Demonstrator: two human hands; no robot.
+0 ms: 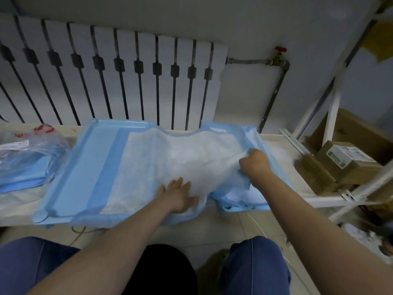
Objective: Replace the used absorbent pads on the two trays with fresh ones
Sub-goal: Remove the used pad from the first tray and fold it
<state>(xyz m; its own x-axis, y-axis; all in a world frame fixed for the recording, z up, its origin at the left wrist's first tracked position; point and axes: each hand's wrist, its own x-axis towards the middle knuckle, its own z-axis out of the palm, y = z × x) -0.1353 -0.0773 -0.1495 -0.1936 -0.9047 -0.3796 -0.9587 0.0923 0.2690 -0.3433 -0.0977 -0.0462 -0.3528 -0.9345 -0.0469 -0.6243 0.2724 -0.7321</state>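
Two light blue trays lie side by side on a low white shelf: the left tray (70,167) and the right tray (244,206), mostly covered. A white absorbent pad with blue borders (161,158) is spread over the left tray and drapes across onto the right one. My left hand (178,195) presses flat on the pad's near edge between the trays. My right hand (255,163) grips a bunched fold of the pad over the right tray. A second pad (240,194) lies crumpled beneath it.
A clear plastic bag of folded blue pads (27,158) sits at the left on the shelf. A white radiator (119,77) stands behind. Cardboard boxes (340,165) and a white metal rack (333,116) crowd the right. My knees are below.
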